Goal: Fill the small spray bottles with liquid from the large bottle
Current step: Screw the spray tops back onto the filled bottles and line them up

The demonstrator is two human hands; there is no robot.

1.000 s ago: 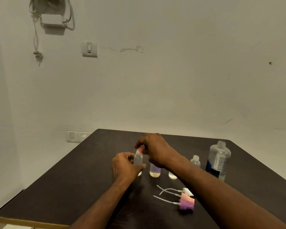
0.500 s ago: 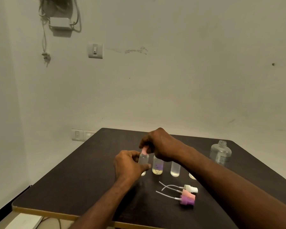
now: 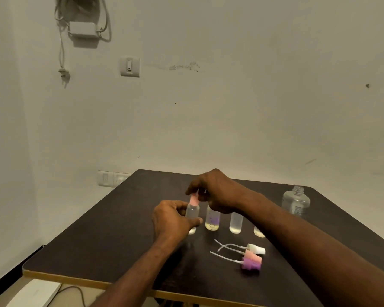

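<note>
My left hand grips a small clear spray bottle standing on the dark table. My right hand pinches the pink spray head sitting on that bottle's neck. Beside it stand three more small bottles without heads: one with purple specks, a clear one, and one mostly hidden behind my right forearm. The large clear bottle stands uncapped at the far right.
Three loose spray heads with dip tubes lie in front of the bottles: white, pink and purple. The table's front edge is near me. A white box with a cable lies on the floor below.
The view has shifted, so the row of small bottles shows more fully. My right hand has stayed at the pink head on the bottle while my left keeps hold of the body.
</note>
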